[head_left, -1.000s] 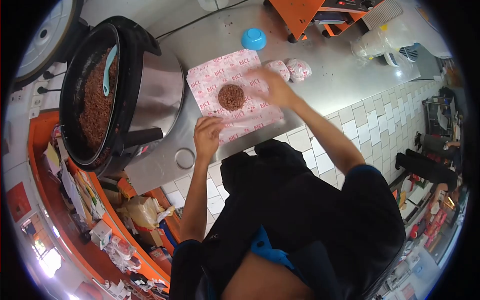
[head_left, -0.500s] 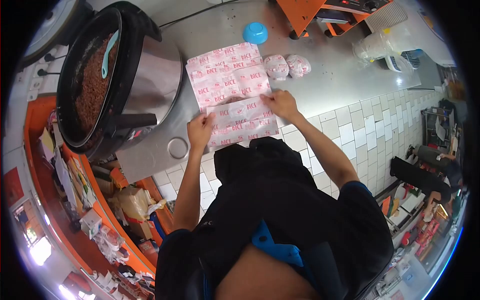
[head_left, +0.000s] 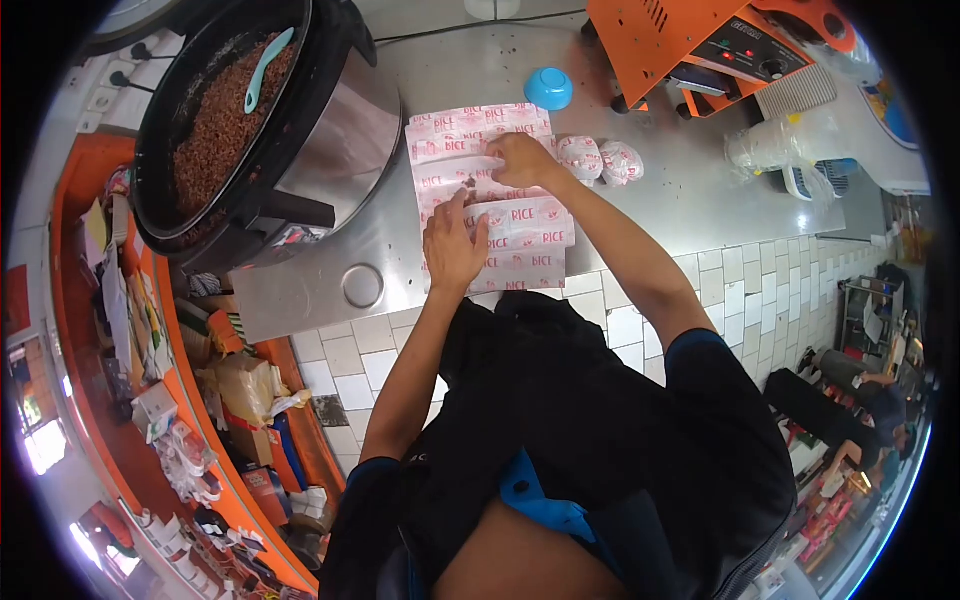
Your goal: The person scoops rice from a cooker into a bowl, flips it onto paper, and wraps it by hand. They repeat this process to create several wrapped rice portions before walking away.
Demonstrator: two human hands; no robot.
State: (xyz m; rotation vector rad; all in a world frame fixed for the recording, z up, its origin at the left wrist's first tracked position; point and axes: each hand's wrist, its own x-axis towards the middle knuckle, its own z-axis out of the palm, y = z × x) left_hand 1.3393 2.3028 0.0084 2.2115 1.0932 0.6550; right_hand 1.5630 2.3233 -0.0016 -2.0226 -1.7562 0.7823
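Printed wrapping paper (head_left: 530, 262) with red lettering lies on the steel counter in front of me. Its near part is folded up, and a little brown rice (head_left: 471, 184) shows at the fold. My left hand (head_left: 456, 247) rests on the folded part with its fingers spread, the fingertips near the rice. My right hand (head_left: 524, 162) has its fingers bent together at the paper's upper part; what they pinch, if anything, is hidden. Two wrapped round packets (head_left: 621, 163) sit just right of the paper, beside my right wrist. A blue bowl (head_left: 548, 89) stands beyond them.
A large cooker (head_left: 345, 130) of brown rice with a pale blue spoon (head_left: 268, 70) stands at the left. An orange machine (head_left: 660, 45) is at the back right, near plastic-wrapped items (head_left: 785, 145). A metal ring (head_left: 362, 286) lies near the front edge. Another person (head_left: 835, 410) is far right.
My right hand has left the fold's right edge and moved up and left across the paper. My left hand has moved right onto the folded part, its fingers now spread. The view has shifted slightly.
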